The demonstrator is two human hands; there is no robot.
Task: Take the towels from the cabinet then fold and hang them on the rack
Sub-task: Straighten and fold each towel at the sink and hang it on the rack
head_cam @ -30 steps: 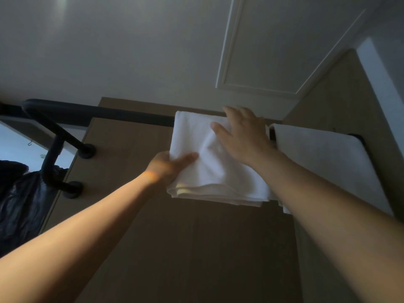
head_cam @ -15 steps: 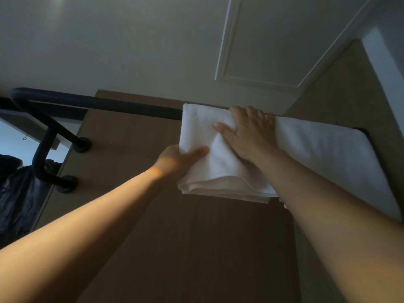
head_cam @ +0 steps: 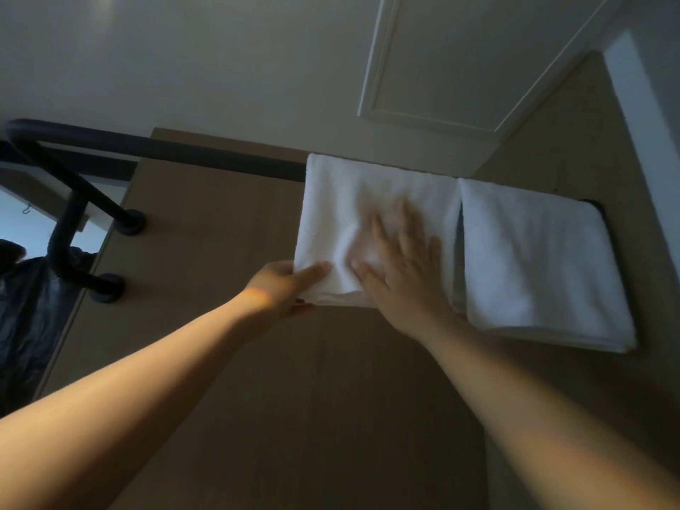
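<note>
1. The right hand (head_cam: 401, 266) had come off the top of the rack (head_cam: 165, 149), where it sat half a second before. It had swept down the front of the towel (head_cam: 353, 200) towards 6 o'clock. Its fingers were motion-blurred.
2. Its grip was wide: the fingers lay spread and flat on the cloth, pressing and holding nothing.
3. The left hand (head_cam: 283, 285) had stayed where it was, at the towel's 7 o'clock corner. Its grip stayed pinched on that lower corner, with the thumb across the front face.
4. The towel itself hung folded over the bar, against the wooden panel (head_cam: 294, 399). A second earlier a clear gap had parted it from the second towel (head_cam: 533, 259) at its 3 o'clock. That gap had since narrowed to a dark slit, so the two hung just beside each other.
5. A few creases still showed in the cloth near the right hand's thumb, at about the towel's 6 o'clock.
6. For the task, this read as the finishing touch, with the hanging done and only the smoothing and squaring left.
7. The bare stretch of bar running off to 9 o'clock suggested there was room if more towels were to come from the cabinet, which was out of view.
</note>
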